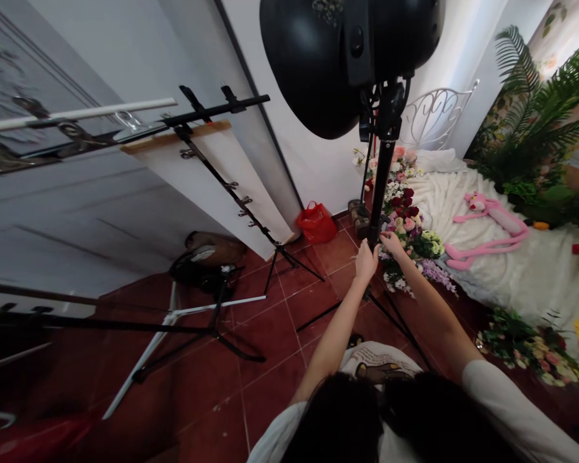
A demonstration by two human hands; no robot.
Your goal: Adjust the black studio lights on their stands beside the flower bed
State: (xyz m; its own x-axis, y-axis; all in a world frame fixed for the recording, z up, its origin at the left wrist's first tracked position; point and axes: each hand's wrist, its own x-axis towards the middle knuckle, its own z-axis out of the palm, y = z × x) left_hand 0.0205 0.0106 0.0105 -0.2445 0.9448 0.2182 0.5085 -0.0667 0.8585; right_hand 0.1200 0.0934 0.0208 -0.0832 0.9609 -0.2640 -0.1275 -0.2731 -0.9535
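Note:
A black light stand (381, 186) rises in front of me, with a large black studio lamp (313, 71) mounted on top. My left hand (367, 260) is closed around the lower part of its pole. On the pole's right side, at nearly the same height, my right hand (390, 244) has its fingers bent together against the stand. Just what the right fingertips press on is too small to make out. A dark cable hangs beside the pole. The stand's legs spread on the floor below my hands.
Left are a backdrop stand (222, 181) with white sheets and clips, and a white-legged tripod (174, 315). A red plastic bag (317, 223) lies by the wall. Flowers (408, 225) border a fluffy white blanket (525, 283) bearing a pink plush toy (504, 222). Red tiles (270, 386) cover the floor.

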